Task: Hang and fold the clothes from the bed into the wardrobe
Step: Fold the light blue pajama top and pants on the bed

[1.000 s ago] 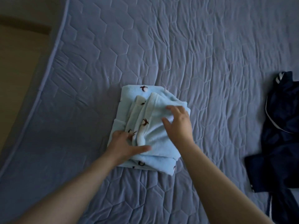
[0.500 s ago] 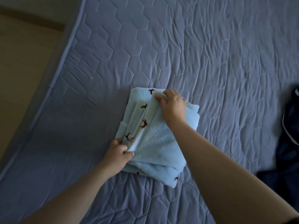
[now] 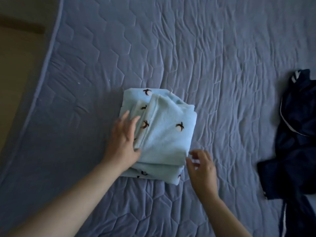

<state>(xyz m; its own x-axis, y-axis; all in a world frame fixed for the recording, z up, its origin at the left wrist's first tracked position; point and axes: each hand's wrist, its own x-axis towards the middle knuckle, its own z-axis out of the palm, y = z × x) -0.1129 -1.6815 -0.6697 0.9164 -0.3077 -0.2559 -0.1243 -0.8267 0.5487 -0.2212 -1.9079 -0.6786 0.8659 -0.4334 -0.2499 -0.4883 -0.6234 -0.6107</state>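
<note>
Head view: the left hand [image 3: 125, 139] lies flat, fingers straight, on the left edge of the folded light-blue garment [image 3: 164, 134], pressing its layers. The right hand [image 3: 201, 166], blurred, hovers with fingers loosely apart at the bundle's near right corner, gripping nothing that shows. The bundle sits between both hands on the quilted bed [image 3: 205, 48], its long axis running near to far. Well apart to the right sprawls an unfolded navy garment [image 3: 299, 134]. No wardrobe or other container is in view.
</note>
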